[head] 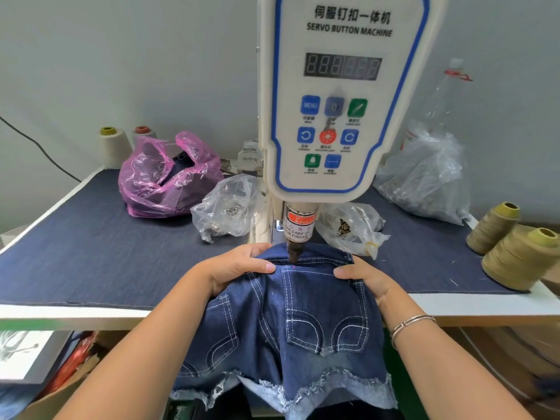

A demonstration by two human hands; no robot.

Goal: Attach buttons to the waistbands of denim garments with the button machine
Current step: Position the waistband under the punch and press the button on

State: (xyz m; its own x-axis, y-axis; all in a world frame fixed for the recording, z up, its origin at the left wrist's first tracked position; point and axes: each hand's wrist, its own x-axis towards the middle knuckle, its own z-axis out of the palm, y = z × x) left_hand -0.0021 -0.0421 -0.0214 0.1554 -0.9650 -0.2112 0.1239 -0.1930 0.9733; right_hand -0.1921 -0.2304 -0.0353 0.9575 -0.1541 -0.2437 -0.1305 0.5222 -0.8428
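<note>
Dark blue denim shorts [291, 328] with white stitching and frayed hems hang over the table's front edge, waistband up under the button machine [342, 95]. The machine's punch head [293, 253] touches the waistband near its middle. My left hand [239, 268] grips the waistband to the left of the punch, thumb on top. My right hand [360, 278] grips it to the right, thumb on top and fingers tucked behind the cloth.
A denim-covered table [91, 256] holds a pink bag [163, 177], clear bags of metal buttons [224, 207] [351, 225] [424, 177], and thread cones at the right [515, 259] and back left [113, 147]. Boxes sit under the table.
</note>
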